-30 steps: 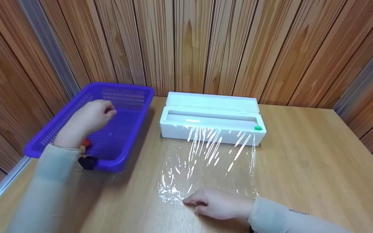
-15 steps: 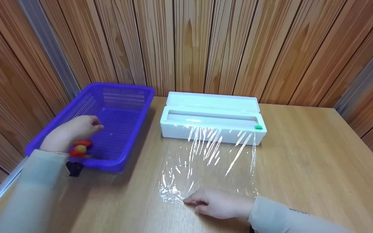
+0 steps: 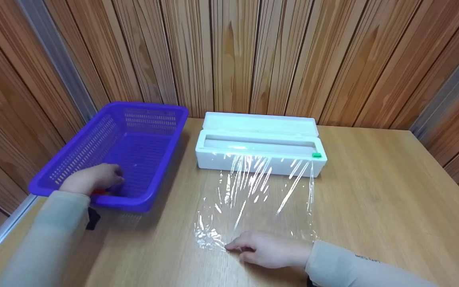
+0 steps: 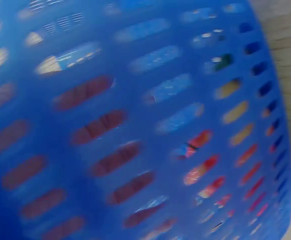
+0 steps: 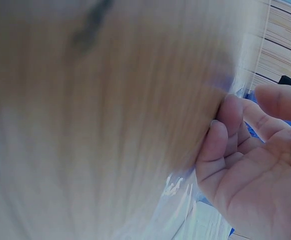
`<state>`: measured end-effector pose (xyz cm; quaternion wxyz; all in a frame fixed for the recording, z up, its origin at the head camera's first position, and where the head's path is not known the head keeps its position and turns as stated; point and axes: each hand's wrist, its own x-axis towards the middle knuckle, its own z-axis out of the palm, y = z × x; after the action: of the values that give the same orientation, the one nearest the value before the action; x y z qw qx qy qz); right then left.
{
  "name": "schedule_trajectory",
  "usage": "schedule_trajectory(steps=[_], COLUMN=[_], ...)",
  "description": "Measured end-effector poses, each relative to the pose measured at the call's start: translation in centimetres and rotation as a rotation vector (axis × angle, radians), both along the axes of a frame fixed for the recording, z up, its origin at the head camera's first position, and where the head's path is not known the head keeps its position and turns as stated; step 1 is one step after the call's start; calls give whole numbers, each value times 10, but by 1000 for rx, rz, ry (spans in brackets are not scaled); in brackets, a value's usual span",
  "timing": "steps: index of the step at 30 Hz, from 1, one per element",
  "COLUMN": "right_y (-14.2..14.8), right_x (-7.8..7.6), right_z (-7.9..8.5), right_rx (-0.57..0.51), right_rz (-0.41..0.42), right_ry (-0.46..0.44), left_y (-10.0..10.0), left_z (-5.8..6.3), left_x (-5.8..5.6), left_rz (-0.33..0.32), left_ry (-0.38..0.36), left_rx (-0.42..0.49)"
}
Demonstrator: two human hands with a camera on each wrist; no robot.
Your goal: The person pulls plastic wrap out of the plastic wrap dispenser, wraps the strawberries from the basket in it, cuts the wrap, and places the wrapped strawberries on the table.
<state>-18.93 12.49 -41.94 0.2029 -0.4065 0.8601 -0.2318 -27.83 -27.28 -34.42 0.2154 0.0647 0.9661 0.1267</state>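
My left hand (image 3: 94, 177) reaches down into the near left corner of a purple slotted basket (image 3: 146, 157). Its fingers bend downward and the fingertips are hidden. A bit of a red object (image 3: 100, 192) shows under the hand. The basket wall (image 4: 128, 92) fills the left wrist view, with red and yellow patches behind its slots. My right hand (image 3: 267, 250) presses a fingertip on the near edge of a clear sheet of plastic wrap (image 3: 249, 199), thumb apart from the forefinger. The sheet runs out of a white wrap dispenser box (image 3: 209, 161), whose lid stands raised.
A green slider (image 3: 316, 155) sits at the right end of the box's front edge. Wood-panelled wall (image 3: 233, 59) rises behind the table (image 3: 377, 191). The sheet's near left corner is crumpled.
My left hand has lowered into the basket toward its near side, and now covers most of the red and yellowish objects seen half a second ago. The right hand has stayed on the wrap.
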Motion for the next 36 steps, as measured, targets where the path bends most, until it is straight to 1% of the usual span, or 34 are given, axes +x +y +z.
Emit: schedule_trajectory(steps=[3,7,11,14,15,17,24,26,30,33,36], right_y=[0,0,0,0,0,1,0,0,0,0,0], right_x=[0,0,-1,-1,0,0,0,0,-1,-1,-1], right_z=[1,1,1,1,1,1,2,2,2,2,2], right_rx=[-1,9,12,9,10,10,26,24,21,21,17], right_rz=[1,-6,-4,1,0,-4,-22,-20,-17,-14,-5], right_ry=[10,3,-7,-7,-7,-13,-24,-25,-29,-22,-12], left_y=[0,1,1,0,0,0,2,2,1,1,1], left_z=[-3,-5,-4,-3,-3,-2,-4,-5,-8,-8,-8], left_x=[1,2,6,9,9,9,6,5,3,1,1], left_rz=[19,29,72,113,113,108,40,37,8,-31,-22], left_ry=[-30,-64,-107,-125,-126,-129,-122,-125,-130,-153,-188], left_rx=[-18,-38,-25,-22,-24,-26,-100,-94,-77,-70,-67])
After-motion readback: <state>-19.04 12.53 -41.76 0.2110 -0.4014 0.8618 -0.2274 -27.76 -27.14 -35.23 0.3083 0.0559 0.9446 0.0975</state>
